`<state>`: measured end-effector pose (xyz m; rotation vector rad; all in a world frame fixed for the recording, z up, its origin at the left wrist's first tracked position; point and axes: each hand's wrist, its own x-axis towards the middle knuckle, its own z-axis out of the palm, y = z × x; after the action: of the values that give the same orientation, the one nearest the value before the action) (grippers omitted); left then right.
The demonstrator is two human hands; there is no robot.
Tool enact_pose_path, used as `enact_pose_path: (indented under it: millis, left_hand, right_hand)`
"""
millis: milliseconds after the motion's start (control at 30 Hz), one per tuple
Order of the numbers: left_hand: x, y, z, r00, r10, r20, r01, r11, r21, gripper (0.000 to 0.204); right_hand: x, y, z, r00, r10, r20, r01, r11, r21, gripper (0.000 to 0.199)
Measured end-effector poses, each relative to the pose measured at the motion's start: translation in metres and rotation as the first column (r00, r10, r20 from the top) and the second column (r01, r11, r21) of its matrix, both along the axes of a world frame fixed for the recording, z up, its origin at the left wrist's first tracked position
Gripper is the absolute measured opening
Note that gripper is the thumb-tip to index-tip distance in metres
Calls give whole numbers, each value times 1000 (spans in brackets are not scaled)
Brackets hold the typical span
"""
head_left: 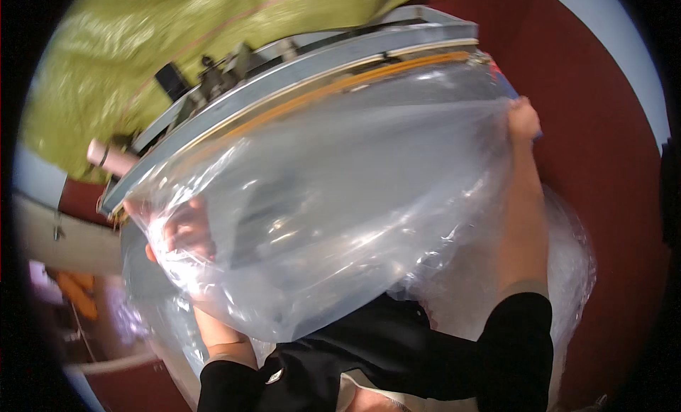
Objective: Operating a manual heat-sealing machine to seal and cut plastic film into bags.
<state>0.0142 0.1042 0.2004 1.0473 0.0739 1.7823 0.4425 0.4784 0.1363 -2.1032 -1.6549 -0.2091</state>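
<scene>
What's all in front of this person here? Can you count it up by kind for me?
Clear plastic bag: 1
Grey machine with an orange strip: 1
Green sheet: 1
Hands holding the bag, left and right: 2
Total: 5

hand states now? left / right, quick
Left hand: closed on the near-left edge of the clear plastic bag, seen through the film.
Right hand: closed on the bag's far-right edge, arm stretched out.
</scene>
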Motion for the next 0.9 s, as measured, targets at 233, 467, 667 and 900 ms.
enact_pose_path:
  millis: [233, 467, 667, 900]
  left_hand:
    - [-109, -150, 1, 635, 765, -109, -770, 616, -167, 76]
    - [-45, -165, -2, 811, 564, -158, -470, 465, -750, 65]
    - [-64, -192, -35, 771, 339, -538, -606, 134, -784, 35]
    - [-58, -214, -75, 532, 209, -820, -740, -356, -571, 9]
  right_hand:
    - [-1, 4, -6, 1000, 26, -6, -26, 1000, 1, 29]
    - [9, 20, -17, 998, 6, 65, -4, 1000, -27, 29]
    - [10, 21, -17, 996, 10, 88, -8, 1000, -28, 29]
    - [7, 17, -14, 995, -6, 99, 10, 999, -42, 31]
